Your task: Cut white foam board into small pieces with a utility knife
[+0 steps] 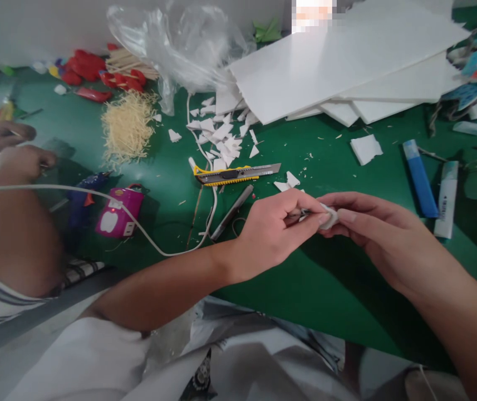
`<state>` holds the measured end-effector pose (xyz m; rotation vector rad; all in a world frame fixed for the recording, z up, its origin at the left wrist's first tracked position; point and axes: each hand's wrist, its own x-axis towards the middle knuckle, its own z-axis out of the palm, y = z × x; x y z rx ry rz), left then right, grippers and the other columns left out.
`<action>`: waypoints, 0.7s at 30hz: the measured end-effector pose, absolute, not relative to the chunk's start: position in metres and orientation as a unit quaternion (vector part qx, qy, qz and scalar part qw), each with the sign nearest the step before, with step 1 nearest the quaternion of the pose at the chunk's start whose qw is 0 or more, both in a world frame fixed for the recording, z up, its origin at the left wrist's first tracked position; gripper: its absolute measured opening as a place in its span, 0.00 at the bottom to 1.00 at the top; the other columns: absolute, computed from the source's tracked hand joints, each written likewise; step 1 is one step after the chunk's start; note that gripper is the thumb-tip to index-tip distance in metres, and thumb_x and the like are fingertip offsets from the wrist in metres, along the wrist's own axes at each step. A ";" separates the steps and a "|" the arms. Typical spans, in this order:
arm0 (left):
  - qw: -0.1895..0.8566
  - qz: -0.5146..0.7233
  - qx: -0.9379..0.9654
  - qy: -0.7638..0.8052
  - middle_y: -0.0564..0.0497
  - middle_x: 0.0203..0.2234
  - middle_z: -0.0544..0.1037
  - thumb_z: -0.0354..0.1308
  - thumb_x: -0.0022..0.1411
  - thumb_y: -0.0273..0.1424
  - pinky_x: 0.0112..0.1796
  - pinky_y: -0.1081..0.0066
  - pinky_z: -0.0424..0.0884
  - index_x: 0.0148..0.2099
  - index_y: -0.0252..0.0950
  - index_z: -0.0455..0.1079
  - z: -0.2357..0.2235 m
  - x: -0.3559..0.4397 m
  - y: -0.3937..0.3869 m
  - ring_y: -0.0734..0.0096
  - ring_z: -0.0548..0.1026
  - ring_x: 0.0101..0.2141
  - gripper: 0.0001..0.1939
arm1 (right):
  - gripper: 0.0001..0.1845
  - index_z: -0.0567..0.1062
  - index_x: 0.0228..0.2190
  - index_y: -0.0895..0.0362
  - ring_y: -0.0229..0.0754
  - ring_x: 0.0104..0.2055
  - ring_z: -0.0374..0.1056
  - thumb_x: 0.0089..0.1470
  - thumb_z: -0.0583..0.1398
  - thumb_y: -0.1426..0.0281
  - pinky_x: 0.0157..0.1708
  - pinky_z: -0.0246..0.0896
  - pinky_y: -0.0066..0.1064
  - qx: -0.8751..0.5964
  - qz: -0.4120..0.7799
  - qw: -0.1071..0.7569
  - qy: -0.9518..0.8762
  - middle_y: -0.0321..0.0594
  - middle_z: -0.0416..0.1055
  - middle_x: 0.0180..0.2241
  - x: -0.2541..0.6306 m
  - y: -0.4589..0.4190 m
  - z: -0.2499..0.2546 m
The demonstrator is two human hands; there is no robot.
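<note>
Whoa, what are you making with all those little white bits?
The left hand and right hand pinch a small white piece between their fingertips, just above the green table. A yellow cutter lies there untouched, blade out, near a pile of white scraps. At the far left, another person's hands are busy too.
</note>
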<state>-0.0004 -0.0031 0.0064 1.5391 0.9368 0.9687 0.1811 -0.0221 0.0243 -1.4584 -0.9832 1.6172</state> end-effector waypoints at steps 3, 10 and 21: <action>0.520 0.406 0.644 0.387 0.56 0.22 0.77 0.64 0.65 0.28 0.21 0.76 0.59 0.35 0.36 0.75 0.006 -0.001 -0.002 0.81 0.67 0.19 0.04 | 0.20 0.82 0.34 0.51 0.40 0.32 0.73 0.44 0.73 0.51 0.35 0.73 0.35 -0.573 0.624 0.369 -0.383 0.39 0.79 0.31 0.181 -0.022 0.026; 0.506 0.402 0.657 0.389 0.61 0.17 0.66 0.64 0.64 0.27 0.19 0.76 0.52 0.36 0.36 0.76 0.004 -0.002 -0.003 0.83 0.56 0.17 0.03 | 0.15 0.84 0.34 0.48 0.39 0.33 0.73 0.44 0.74 0.57 0.35 0.73 0.33 -0.569 0.567 0.414 -0.429 0.36 0.78 0.31 0.184 -0.025 0.015; 0.611 0.337 0.570 0.433 0.60 0.18 0.63 0.65 0.62 0.35 0.22 0.76 0.53 0.38 0.37 0.78 0.001 -0.004 -0.001 0.80 0.58 0.21 0.07 | 0.13 0.75 0.39 0.50 0.41 0.35 0.75 0.51 0.69 0.67 0.38 0.76 0.37 -0.586 0.288 0.435 -0.620 0.36 0.77 0.36 0.181 -0.034 0.016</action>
